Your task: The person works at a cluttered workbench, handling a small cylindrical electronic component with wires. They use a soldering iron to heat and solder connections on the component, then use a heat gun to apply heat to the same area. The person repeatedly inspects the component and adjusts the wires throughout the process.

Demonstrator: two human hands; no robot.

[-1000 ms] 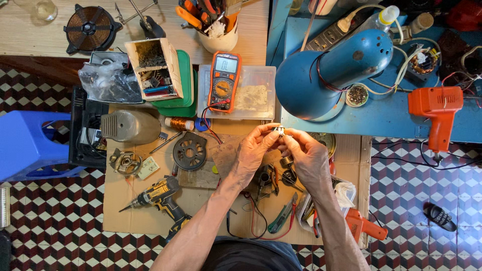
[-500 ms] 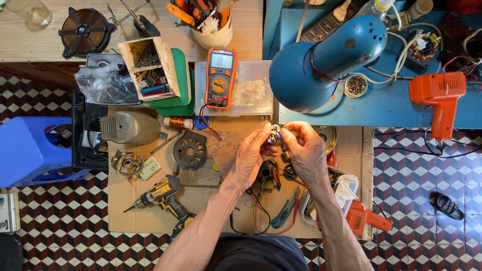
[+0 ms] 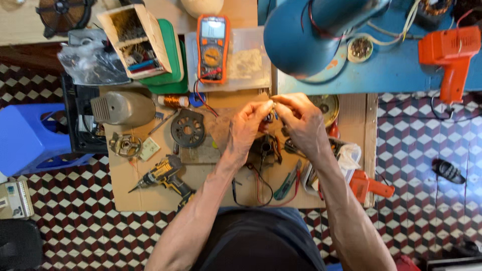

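Left hand [image 3: 246, 125] and right hand [image 3: 300, 123] meeting above the bench [image 3: 150, 200] centre, both fingertip grips pinched on one small wired part [image 3: 271, 111], orange multimeter [image 3: 213, 41] at eleven o'clock, cordless drill [image 3: 163, 173] near the front edge at eight o'clock, clutter close all round.

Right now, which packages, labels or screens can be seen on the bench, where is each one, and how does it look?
Multimeter: top centre, upright orange and dark body, pale rectangular screen, round dial.
Clear plastic box: under and right of the multimeter, flat, rectangular, cloudy.
Cardboard box: top left, open, tilted, beige, full of small parts.
Plastic bag: left of the cardboard box, crumpled, clear grey.
Small tag: left of centre, pale square.
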